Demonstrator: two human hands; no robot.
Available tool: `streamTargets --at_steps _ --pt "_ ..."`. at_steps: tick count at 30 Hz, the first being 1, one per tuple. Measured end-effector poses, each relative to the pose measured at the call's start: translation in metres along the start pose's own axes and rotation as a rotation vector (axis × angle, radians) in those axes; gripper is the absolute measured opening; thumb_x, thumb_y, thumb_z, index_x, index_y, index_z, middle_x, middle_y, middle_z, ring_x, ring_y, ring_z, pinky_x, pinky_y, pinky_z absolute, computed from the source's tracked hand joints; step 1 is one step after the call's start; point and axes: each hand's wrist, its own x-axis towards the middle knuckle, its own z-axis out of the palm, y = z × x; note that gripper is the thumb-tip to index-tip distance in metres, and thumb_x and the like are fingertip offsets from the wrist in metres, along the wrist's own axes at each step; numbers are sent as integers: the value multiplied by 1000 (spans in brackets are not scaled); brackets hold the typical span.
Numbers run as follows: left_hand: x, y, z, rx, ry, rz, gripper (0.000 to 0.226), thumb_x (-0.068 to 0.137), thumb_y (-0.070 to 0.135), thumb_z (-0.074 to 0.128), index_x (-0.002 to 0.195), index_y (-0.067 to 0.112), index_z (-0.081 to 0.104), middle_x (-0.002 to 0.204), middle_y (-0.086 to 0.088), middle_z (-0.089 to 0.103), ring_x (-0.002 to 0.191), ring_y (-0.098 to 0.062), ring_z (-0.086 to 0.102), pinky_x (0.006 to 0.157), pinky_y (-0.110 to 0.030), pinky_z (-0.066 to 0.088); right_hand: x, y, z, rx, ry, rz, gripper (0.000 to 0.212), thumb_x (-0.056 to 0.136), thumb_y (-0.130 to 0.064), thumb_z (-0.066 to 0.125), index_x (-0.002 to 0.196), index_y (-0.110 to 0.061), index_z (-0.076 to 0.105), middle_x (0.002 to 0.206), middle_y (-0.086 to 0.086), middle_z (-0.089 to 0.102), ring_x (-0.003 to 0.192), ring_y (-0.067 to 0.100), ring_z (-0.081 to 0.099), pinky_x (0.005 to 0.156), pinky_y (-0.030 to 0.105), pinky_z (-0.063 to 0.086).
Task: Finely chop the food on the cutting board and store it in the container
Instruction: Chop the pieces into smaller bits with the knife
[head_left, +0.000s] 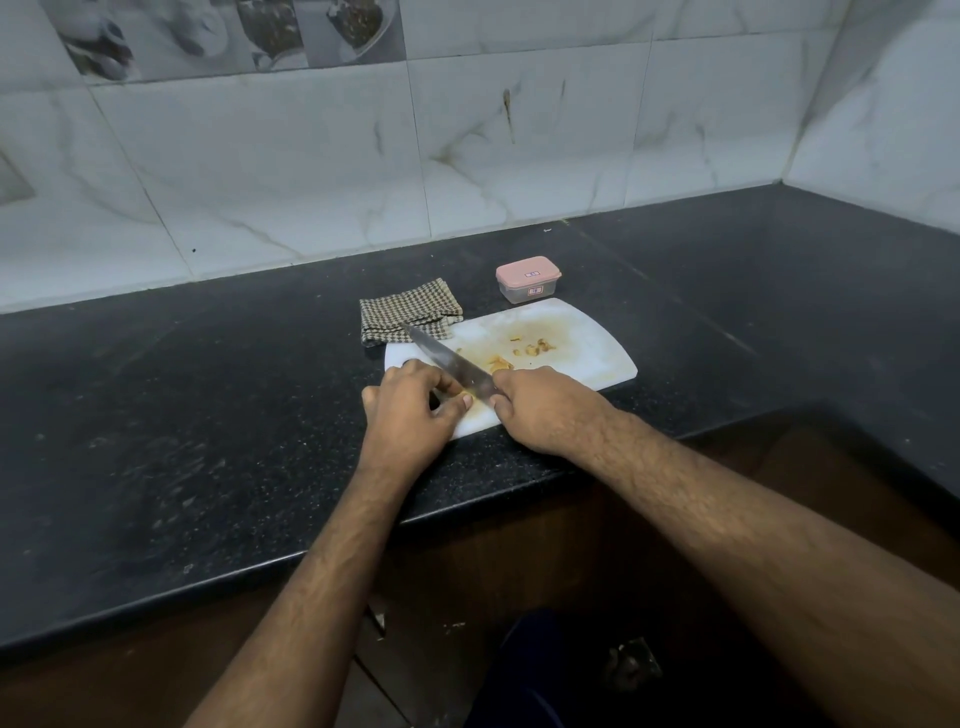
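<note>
A white cutting board (582, 353) lies on the black counter, stained yellow in the middle. Small yellowish chopped pieces (535, 347) are scattered on it, and more lie by the blade (500, 362). My right hand (545, 410) grips the handle of a long knife (447, 358), whose blade points away to the left across the board. My left hand (410, 410) pinches a small yellowish piece of food (457, 396) at the board's near left corner, right beside the blade. A small clear container with a pink lid (528, 278) stands shut just behind the board.
A folded brown checked cloth (408, 310) lies behind the board's left end, under the knife tip. The black counter (208, 415) runs left and right, with tiled walls (311, 156) behind and at the right corner. Its front edge is close to my arms.
</note>
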Motion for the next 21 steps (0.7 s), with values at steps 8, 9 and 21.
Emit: streamTargets --at_steps 8,9,21 --pt "-1 0 -1 -5 -6 2 10 91 39 73 93 29 72 106 13 62 105 -9 49 88 -36 24 -2 -7 -8 -10 -46 8 26 106 -34 42 125 -22 55 99 1 55 91 21 54 80 36 50" --pt "-2 0 -1 -4 -6 2 10 91 39 72 94 29 72 107 13 62 105 -9 48 88 -36 24 -2 -9 -9 -13 -51 11 27 106 -34 42 127 -23 54 102 2 57 91 21 54 81 37 51" --pt "0 -2 0 -15 -30 -28 6 89 35 72 89 31 68 106 16 58 104 -6 46 89 -35 23 4 -23 -10 -91 -101 72 34 101 -19 52 135 -24 51 79 -3 40 85 18 51 73 34 47"
